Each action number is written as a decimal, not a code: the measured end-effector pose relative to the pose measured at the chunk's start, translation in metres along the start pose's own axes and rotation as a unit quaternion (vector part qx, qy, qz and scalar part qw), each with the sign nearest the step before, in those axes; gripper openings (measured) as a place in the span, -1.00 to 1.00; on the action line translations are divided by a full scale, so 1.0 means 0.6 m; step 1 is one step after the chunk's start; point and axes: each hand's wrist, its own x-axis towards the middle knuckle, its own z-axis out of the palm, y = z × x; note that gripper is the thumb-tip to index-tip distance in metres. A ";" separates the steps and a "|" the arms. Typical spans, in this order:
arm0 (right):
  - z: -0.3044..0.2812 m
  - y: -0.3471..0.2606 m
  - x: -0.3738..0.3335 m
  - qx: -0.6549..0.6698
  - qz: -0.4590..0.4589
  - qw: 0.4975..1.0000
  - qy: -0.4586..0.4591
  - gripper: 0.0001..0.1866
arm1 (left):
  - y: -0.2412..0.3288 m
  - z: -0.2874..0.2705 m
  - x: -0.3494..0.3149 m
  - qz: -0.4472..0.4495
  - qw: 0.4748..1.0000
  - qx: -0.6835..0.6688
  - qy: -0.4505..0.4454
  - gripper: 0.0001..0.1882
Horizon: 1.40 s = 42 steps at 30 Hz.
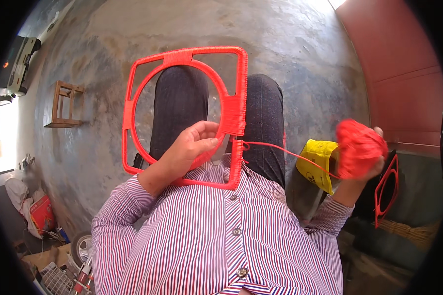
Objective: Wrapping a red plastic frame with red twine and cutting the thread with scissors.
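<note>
Across my lap rests a square frame (235,114) with a round ring inside it, both wound in red cord. My left hand (182,150) is closed round the lower part of the ring, its thumb and fingers at the rim. Out to the right, my right hand (374,169) grips a bundle of red cord (358,147), slightly blurred. From the bundle a single strand (290,152) runs left to the frame's right side, where a small loop shows. Just below the wide wrapped band, part of that side has more loosely spaced turns.
A yellow bag (315,164) stands open beside my right knee. Another red frame (388,189) is at the far right, near the red wall (403,73). A wooden stool (64,105) is on the floor to the left. A wheel (82,248) sits at the lower left.
</note>
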 end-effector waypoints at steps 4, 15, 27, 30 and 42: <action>-0.044 -0.049 0.024 0.104 -0.127 0.984 -0.073 -0.44 | 0.005 0.002 0.006 -0.055 0.998 0.007 -0.010 -0.68; 0.165 0.224 -0.044 -0.171 0.412 0.876 -0.185 -0.73 | 0.017 0.022 0.013 -0.097 0.995 0.022 -0.015 -0.73; 0.174 0.166 -0.038 -0.037 0.240 0.968 -0.065 -0.68 | 0.012 0.021 0.025 -0.115 0.993 0.023 -0.021 -0.75; 0.187 0.163 -0.068 -0.040 0.236 0.959 -0.152 -0.72 | 0.010 0.015 0.028 -0.148 0.989 0.008 -0.013 -0.76; -0.141 -0.047 0.014 -0.133 0.001 0.951 0.278 -0.78 | -0.008 0.008 0.013 -0.038 0.999 0.006 0.015 -0.76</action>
